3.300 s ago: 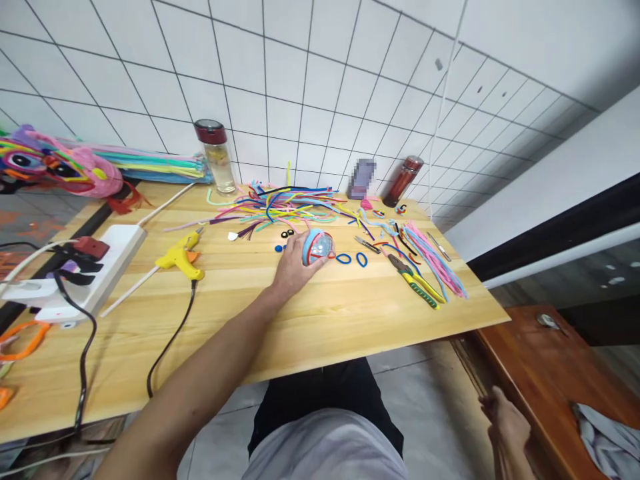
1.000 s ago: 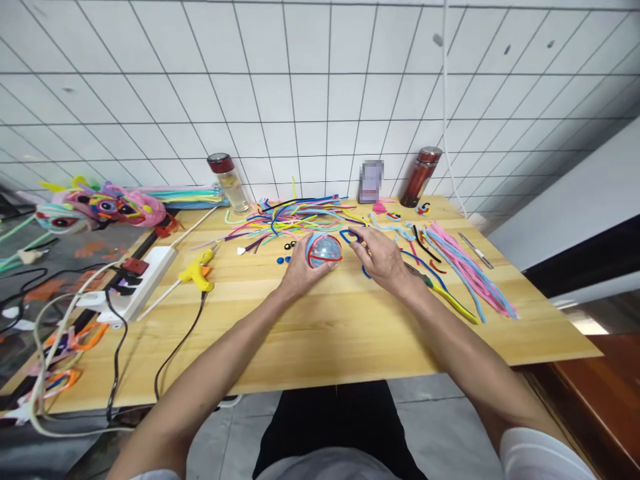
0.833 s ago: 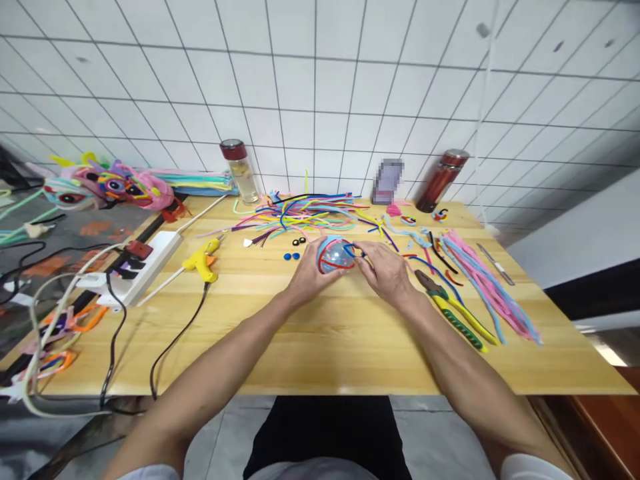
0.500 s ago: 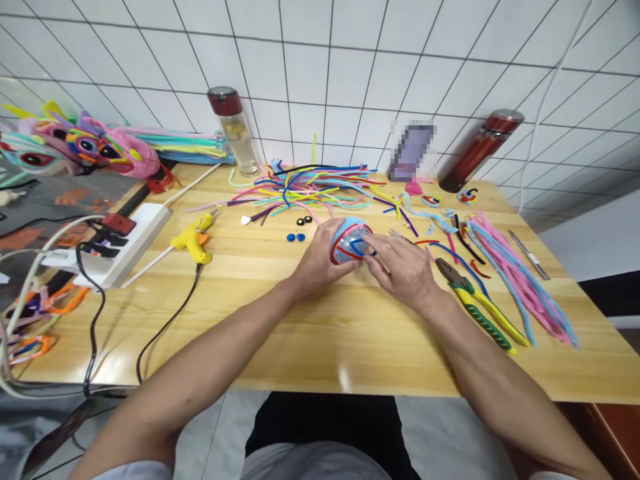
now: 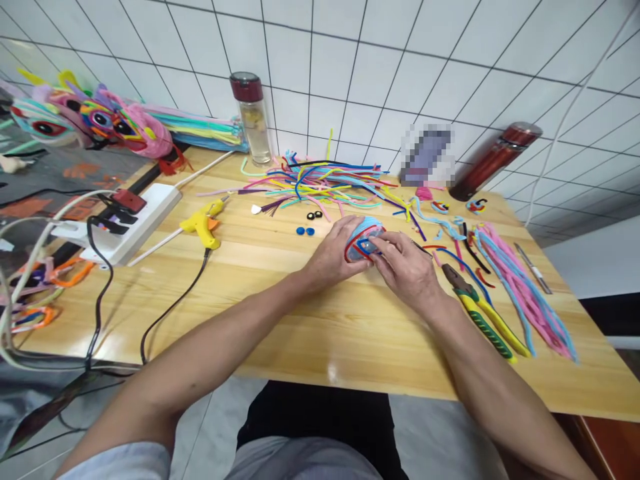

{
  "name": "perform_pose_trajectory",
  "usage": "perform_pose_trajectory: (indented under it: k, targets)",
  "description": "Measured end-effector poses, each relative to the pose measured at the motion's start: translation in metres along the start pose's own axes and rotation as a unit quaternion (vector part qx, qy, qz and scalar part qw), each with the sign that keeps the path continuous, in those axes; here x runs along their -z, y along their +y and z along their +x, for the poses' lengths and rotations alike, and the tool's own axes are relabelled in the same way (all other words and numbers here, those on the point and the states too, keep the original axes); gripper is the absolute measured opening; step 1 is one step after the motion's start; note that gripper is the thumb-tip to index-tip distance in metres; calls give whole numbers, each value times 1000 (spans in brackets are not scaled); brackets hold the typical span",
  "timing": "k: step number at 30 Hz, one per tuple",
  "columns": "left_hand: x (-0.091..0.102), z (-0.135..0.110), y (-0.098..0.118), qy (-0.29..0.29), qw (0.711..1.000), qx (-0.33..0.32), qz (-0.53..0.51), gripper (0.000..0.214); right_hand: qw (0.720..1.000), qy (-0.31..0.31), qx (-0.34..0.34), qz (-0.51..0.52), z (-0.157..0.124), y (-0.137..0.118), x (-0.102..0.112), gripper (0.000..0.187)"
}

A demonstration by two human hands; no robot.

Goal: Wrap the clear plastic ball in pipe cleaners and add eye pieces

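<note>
My left hand is wrapped round the left side of a clear, rounded plastic shell trimmed with light blue and red pipe cleaner. Bent on the shell's face is a piece of blue pipe cleaner. The fingers of my right hand are pinched together against that blue piece at the shell's right side, and they partly cover it. Two blue discs and two small black rings lie on the table to the left of the shell.
Loose pipe cleaners are piled behind the hands. A yellow glue gun and a white power strip are at left. Pliers, a pink and blue bundle and a pen lie at right. Two bottles stand behind.
The whole view has shifted and tilted slightly, so the table items appear further right. Both hands stay on the shell, with the right fingers still at the blue pipe cleaner.
</note>
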State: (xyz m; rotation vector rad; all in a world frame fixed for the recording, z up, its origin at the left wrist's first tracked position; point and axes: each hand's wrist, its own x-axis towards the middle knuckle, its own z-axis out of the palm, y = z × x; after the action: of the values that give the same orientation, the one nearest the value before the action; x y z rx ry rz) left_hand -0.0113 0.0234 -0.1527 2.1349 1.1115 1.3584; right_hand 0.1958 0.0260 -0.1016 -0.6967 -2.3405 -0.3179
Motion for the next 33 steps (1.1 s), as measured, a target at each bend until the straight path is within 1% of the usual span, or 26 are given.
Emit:
perform_pose_trajectory:
  k: [3,6,10,13,18,23,29,33]
  targets:
    - [0,0,0,-8,1000,9,-7,87,1000,1,2,8,-1,1,0,32]
    - [4,-1,2,-30,999,21,-19,85,1000,6,15,4,0,1,1,35]
    - [14,-2,6,-76,995,46,-54,76,1000,17,19,1,0,1,1,36]
    - [18,-1,10,-96,991,65,-66,66,1000,19,15,3,-1,1,-1,36]
    - [20,1,15,-92,989,104,-58,61,1000,14,9,-4,-3,2,-4,37]
    - [20,0,12,-78,989,121,-39,62,1000,20,-5,-21,-3,1,-7,37]
    - [21,-3,10,-70,988,130,-37,60,998,66,-10,-10,-3,-4,-10,37]
    - [24,-6,14,-77,987,136,-39,58,997,72,-32,16,-5,-5,-12,33]
